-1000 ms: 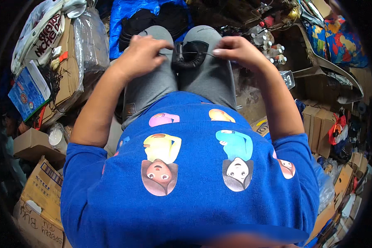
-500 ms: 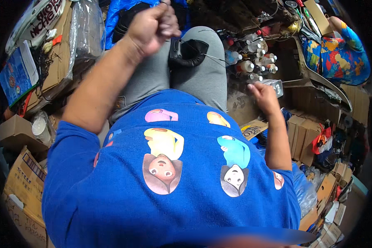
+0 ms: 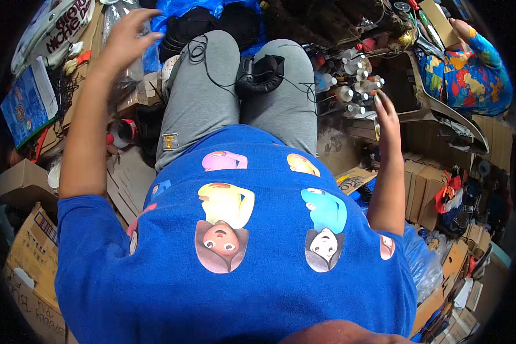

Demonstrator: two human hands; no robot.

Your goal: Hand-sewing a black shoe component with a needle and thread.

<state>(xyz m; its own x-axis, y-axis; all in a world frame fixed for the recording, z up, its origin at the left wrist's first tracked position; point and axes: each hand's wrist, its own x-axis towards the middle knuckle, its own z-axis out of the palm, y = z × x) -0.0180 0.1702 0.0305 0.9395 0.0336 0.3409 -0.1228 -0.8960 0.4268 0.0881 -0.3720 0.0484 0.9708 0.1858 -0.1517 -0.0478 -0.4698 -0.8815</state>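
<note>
A black padded, ring-shaped piece [image 3: 261, 78] lies on my grey-trousered thighs, untouched by either hand. Thin dark cord [image 3: 211, 79] trails from beside it over my left thigh in loose loops. More cord tangles over the right thigh. My left hand [image 3: 127, 43] is raised at the upper left, thumb and fingers apart, with nothing seen in it. On the right, my right hand [image 3: 387, 117] is up with its fingers stretched, beside the group of plastic bottles [image 3: 345, 93]. It holds nothing that I can see.
A blue sheet [image 3: 206, 7] and dark bundles [image 3: 238, 26] lie beyond my knees. Cardboard boxes [image 3: 26, 183] crowd the left, and more cartons [image 3: 421, 192] the right. At the far right is a person in bright patterned clothing [image 3: 476, 83].
My left hand has swung from above my lap outward to the left and opened. My right hand has uncurled and shifted slightly right. The cord now lies loose over the left thigh.
</note>
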